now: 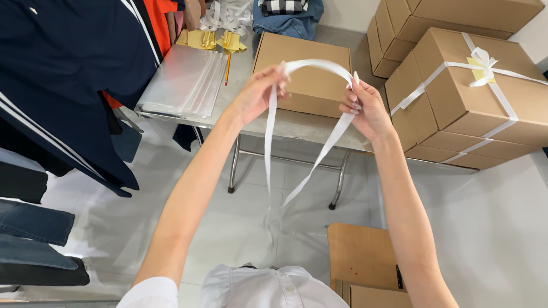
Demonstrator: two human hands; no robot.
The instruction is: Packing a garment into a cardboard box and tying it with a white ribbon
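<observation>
I hold a white ribbon stretched in an arc between both hands, above the table edge. My left hand pinches one end of the arc and a long tail hangs straight down from it. My right hand pinches the other side, and a second tail slants down to the left. The two tails cross below my hands. Behind the ribbon a plain brown cardboard box lies flat on the grey table.
Stacked brown boxes stand at the right, the top one tied with white ribbon and a bow. A pile of clear plastic bags, a pencil, yellow bows and loose ribbon lie on the table. Dark garments hang left. A wooden stool stands below.
</observation>
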